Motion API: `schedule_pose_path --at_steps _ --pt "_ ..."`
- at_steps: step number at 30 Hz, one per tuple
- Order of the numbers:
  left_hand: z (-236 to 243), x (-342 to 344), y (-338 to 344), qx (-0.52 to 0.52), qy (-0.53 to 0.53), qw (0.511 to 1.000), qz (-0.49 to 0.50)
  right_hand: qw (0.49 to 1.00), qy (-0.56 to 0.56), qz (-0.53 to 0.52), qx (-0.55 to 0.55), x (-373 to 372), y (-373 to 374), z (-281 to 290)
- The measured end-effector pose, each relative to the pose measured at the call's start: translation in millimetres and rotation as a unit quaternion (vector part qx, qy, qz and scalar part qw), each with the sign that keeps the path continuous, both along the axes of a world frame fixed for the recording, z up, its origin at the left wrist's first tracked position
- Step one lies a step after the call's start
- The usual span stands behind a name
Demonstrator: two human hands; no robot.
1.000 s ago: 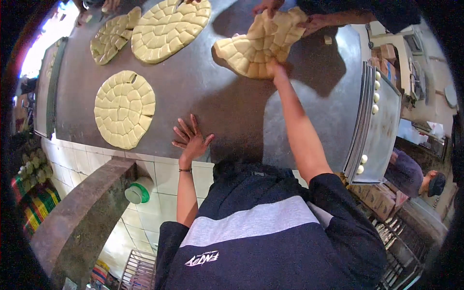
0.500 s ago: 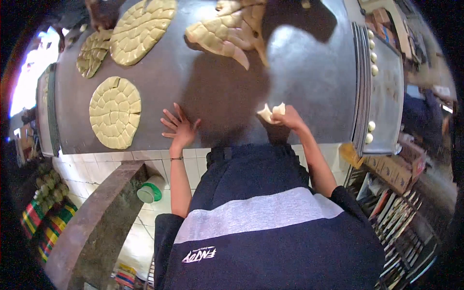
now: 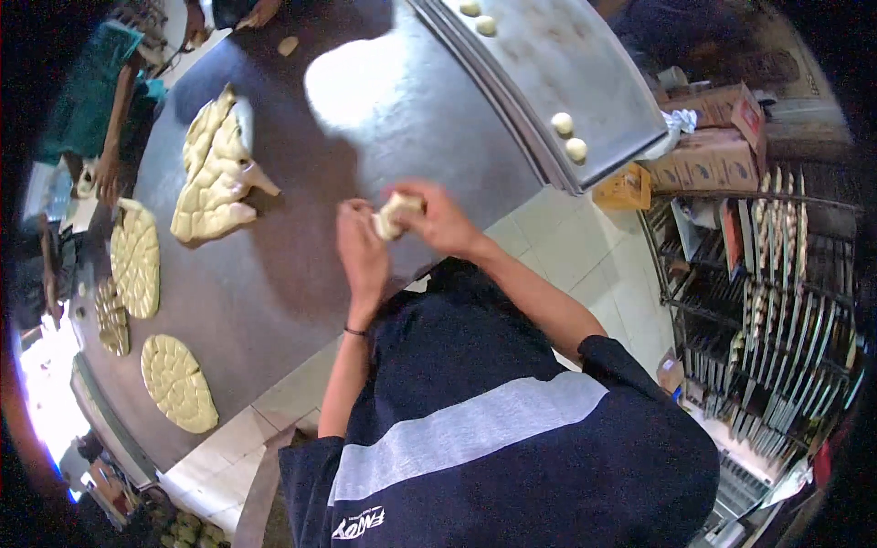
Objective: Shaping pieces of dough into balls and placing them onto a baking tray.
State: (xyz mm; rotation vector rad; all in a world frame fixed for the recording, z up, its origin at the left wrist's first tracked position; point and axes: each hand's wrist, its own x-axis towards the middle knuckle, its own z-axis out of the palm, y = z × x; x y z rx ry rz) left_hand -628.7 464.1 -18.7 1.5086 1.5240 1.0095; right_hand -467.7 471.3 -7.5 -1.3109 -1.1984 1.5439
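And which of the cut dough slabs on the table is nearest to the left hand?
The ragged slab, whose narrow tip points toward the left hand; the other slabs lie farther away.

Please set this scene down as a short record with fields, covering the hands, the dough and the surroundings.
Right hand: grips a pale dough piece; the hand is slightly blurred
Left hand: close against the piece's other side; blurred, so the grip of this hand is unclear
Work surface: metal table
Dough on table: ragged scored sheet, plus flat scored slabs at the left
Tray: metal tray atop a stack, four dough balls visible
Far right: rack holding trays
Others: co-workers' hands at the table's far edge
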Motion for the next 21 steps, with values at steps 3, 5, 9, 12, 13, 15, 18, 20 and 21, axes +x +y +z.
schedule_pose_path --at_steps 3,5,9,12,13,15,18,20,21 --pt "10 -1 32 0.083 0.057 0.985 0.137 0.982 -0.041 -0.165 0.085 75 34 29" --pt "4 -25 43 0.066 0.051 0.974 0.211 0.97 -0.037 -0.218 0.097 118 49 41" --pt "-48 -59 5 0.171 0.099 0.952 0.234 0.952 -0.091 -0.2 0.212 171 52 20" --pt "-93 -68 -72 0.077 0.327 0.94 0.055 0.943 -0.261 -0.058 0.197 166 20 -39" --pt "-103 -69 -102 -0.037 0.307 0.951 -0.004 0.901 -0.334 0.052 0.27 161 8 -62" --pt "-112 -92 -127 -0.003 0.381 0.924 -0.031 0.831 -0.399 0.162 0.353 163 -1 -97" --pt "-122 -111 -97 0.084 0.458 0.885 -0.015 0.689 -0.492 0.36 0.393 152 22 -127" --pt "-131 -107 -53 0.135 0.503 0.849 0.096 0.704 -0.476 0.257 0.459 116 68 -138" --pt "-138 -97 -33 0.087 0.53 0.829 0.155 0.718 -0.5 0.241 0.42 90 84 -141"
